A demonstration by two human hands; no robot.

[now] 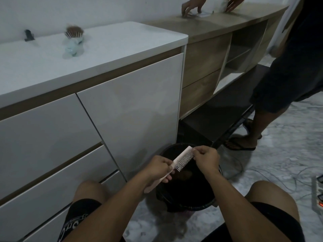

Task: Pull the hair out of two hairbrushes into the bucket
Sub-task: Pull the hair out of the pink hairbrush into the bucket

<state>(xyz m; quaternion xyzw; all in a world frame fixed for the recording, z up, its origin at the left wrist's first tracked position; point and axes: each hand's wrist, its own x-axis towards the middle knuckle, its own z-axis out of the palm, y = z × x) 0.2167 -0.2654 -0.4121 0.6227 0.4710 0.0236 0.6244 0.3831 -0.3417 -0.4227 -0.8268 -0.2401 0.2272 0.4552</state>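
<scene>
Over a black bucket (187, 198) on the marble-look floor, head cam: a seated person works a pale pink hairbrush (181, 159) held w/ bristles facing down and toward the right. Left hand (158, 169) is wrapped round the handle, fingers curled, keeping the brush slanted above the bucket's mouth. Right hand (206, 158) pinches at the bristles near the head's far end, thumb and forefinger closed tight; whether any strand sits between them is too fine to tell. A brownish clump shows inside the bucket, approx. below the brush. Second brush (74, 33), a round one still matted w/ brown hair, stands on the white counter (108, 44) well apart from the bucket, beside a small dark object (28, 34). Another person's hands (190, 7) rest on the wooden shelf top at upper right, legs & sandals nearby; cables and a power strip (317, 194) lie at the right edge. Judged from this, brush no. 1 looks nearly clean, so the step is picking the last strands. Best done by pinching low at the bristle roots, pulling along the rows toward the tips, and letting go only over the bucket so nothing drifts to the floor.
</scene>
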